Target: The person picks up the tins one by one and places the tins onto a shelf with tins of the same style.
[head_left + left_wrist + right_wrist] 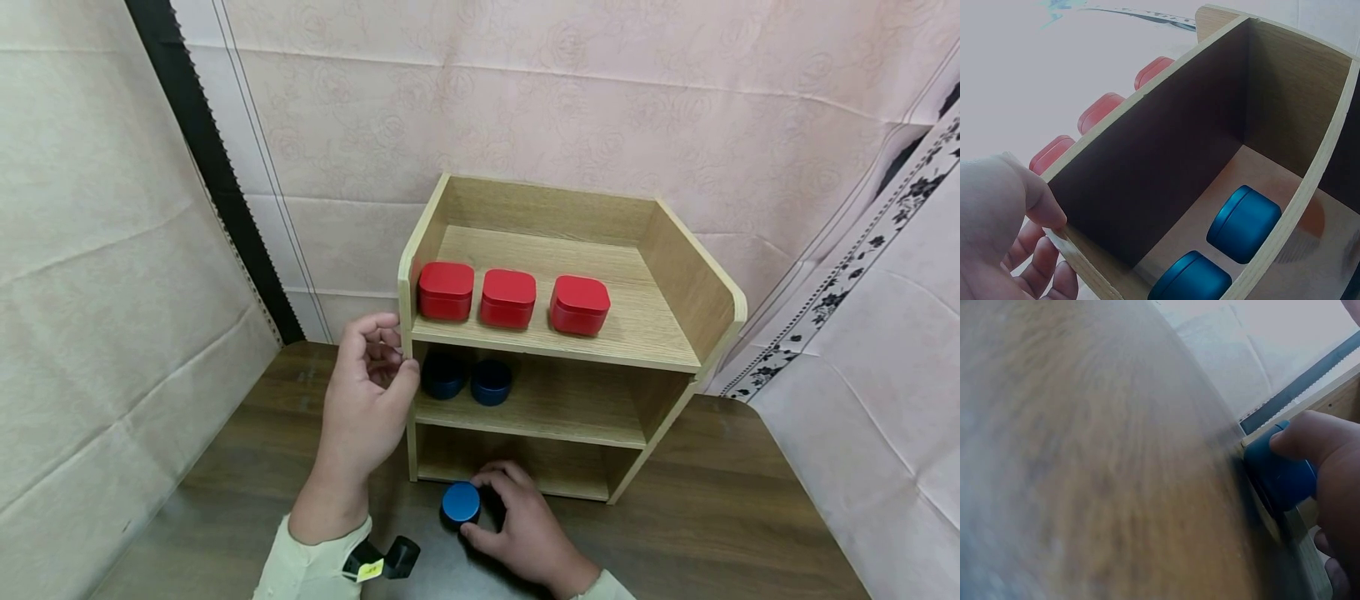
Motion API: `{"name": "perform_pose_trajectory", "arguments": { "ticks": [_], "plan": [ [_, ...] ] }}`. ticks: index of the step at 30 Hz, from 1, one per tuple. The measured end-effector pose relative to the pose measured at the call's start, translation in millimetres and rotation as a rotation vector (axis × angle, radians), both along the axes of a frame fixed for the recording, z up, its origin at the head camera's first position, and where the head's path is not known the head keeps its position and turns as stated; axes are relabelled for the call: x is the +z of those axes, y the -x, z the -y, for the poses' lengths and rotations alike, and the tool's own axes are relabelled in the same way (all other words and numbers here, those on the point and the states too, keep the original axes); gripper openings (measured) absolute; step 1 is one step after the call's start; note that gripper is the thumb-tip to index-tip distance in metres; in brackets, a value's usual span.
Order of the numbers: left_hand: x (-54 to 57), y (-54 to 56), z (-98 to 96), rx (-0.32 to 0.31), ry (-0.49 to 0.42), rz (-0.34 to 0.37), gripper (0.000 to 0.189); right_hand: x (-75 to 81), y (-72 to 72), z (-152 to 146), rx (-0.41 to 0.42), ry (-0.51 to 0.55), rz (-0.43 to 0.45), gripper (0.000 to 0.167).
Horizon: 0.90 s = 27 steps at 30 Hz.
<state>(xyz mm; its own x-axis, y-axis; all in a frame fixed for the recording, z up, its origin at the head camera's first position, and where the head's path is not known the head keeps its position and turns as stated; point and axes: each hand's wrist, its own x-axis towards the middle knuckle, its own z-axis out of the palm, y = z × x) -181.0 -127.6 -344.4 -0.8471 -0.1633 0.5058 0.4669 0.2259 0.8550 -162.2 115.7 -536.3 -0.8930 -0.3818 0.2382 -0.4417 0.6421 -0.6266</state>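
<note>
My right hand (522, 527) pinches a round blue tin (461, 502) between thumb and fingers, just in front of the bottom compartment of a wooden shelf (562, 429). In the right wrist view the thumb lies on the side of this blue tin (1279, 465). My left hand (369, 400) grips the front edge of the shelf's left side panel, thumb at the front and fingers curled on the outer side. Two more blue tins (491, 383) stand in the middle compartment, at its left; they also show as blue tins (1244, 224) in the left wrist view.
Three red square tins (508, 298) stand in a row along the front of the top shelf. The unit rests on a brown wooden table (247, 467). Pale cloth (525, 108) hangs behind and at both sides. A black strap piece (401, 557) sits at the left cuff.
</note>
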Motion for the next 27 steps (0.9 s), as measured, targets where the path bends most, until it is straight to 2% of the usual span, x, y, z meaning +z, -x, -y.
{"name": "perform_pose_trajectory", "arguments": {
  "ticks": [10, 16, 27],
  "plan": [
    [-0.4, 0.7, 0.0, -0.001, -0.002, 0.001, 0.053, -0.9, 1.0, -1.9, 0.020, 0.022, 0.023, 0.048],
    [-0.6, 0.3, 0.7, 0.002, 0.003, 0.004, 0.053, -0.2, 0.1, -2.4, 0.037, 0.055, 0.000, 0.047],
    [-0.7, 1.1, 0.4, -0.003, 0.003, 0.001, 0.053, 2.5, -1.3, -5.5, 0.017, 0.090, 0.017, 0.051]
  ]
}}
